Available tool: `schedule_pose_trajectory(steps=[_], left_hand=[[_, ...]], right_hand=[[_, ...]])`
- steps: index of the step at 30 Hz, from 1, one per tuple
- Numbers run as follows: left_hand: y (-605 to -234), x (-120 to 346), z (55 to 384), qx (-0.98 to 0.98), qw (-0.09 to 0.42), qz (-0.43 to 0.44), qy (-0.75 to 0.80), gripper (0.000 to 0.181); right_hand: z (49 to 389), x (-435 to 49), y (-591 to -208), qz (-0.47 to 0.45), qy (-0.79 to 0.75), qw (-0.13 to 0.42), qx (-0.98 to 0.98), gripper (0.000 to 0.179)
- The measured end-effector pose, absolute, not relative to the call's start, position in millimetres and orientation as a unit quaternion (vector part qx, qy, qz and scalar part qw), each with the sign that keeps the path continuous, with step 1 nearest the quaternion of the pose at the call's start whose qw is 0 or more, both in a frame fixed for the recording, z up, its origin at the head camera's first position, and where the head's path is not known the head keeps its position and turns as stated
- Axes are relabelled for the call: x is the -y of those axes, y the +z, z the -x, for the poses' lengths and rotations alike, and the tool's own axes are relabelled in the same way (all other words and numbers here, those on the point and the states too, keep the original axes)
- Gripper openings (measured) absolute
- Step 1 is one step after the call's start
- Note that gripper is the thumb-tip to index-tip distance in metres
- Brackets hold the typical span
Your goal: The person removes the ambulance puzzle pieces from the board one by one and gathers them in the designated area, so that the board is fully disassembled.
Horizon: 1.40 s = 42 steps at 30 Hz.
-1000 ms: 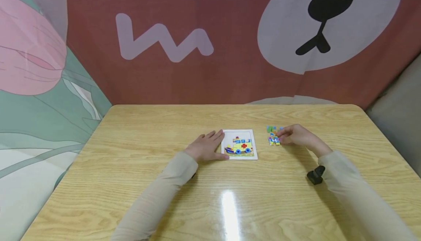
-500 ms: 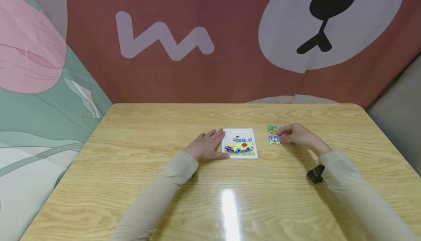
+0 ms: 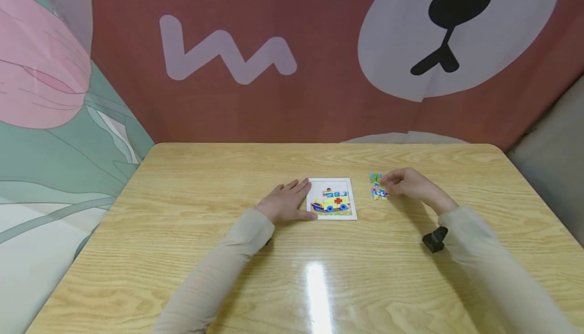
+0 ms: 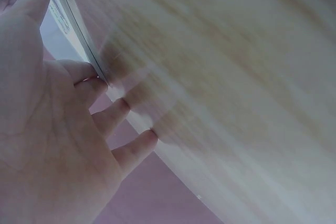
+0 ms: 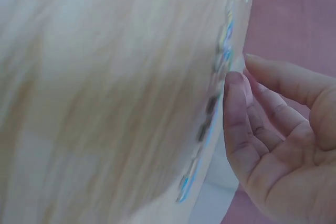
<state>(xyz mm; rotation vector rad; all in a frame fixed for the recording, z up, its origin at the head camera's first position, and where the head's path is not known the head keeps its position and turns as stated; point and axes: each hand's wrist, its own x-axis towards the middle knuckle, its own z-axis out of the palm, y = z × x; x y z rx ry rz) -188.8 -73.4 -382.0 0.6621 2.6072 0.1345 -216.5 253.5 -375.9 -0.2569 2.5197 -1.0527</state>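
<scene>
In the head view my left hand (image 3: 286, 202) rests at the left edge of a white puzzle board (image 3: 353, 214), fingers spread, thumb on its lower left corner. The left wrist view shows the hand (image 4: 58, 114) along the board's edge (image 4: 79, 27). A yellow ambulance picture (image 3: 335, 201) fills the board's lower part; its upper part is blank white. My right hand (image 3: 412, 184) is over loose jigsaw pieces (image 3: 378, 193) to the right, thumb and index close together. In the right wrist view, the hand (image 5: 278, 135) is beside the pieces (image 5: 210, 111); whether a piece is between the fingertips is unclear.
Both hands are over a wooden table (image 3: 228, 172). A printed cloth (image 3: 274, 111) hangs along its far edge, and a grey surface (image 3: 552, 172) stands at the right. A black wrist mount (image 3: 435, 239) hangs under the right sleeve.
My right hand has shifted slightly left and up over the loose pieces, covering more of the blue one at the upper right. My left hand has stayed on the board.
</scene>
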Motion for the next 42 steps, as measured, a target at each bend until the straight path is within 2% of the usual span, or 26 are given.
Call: schedule_pose_trajectory(steps=[10,25,42], left_hand=[[-381.4,73.4,188.1,-0.945,0.214,-0.244,0.049,0.09],[-383.7,72.5,189.8,-0.946,0.211,-0.244,0.036,0.091],[-384.2,73.5,191.1,-0.944,0.214,-0.248,0.037,0.091]], right_hand=[[216.2,-212.1,-368.2,0.135,-0.363,0.156,-0.909,0.032],[216.2,-160.3,-377.7,0.192,-0.372,0.197,-0.886,0.027],[217.3,-134.8,-382.4,0.197,-0.315,0.224,-0.901,0.031]])
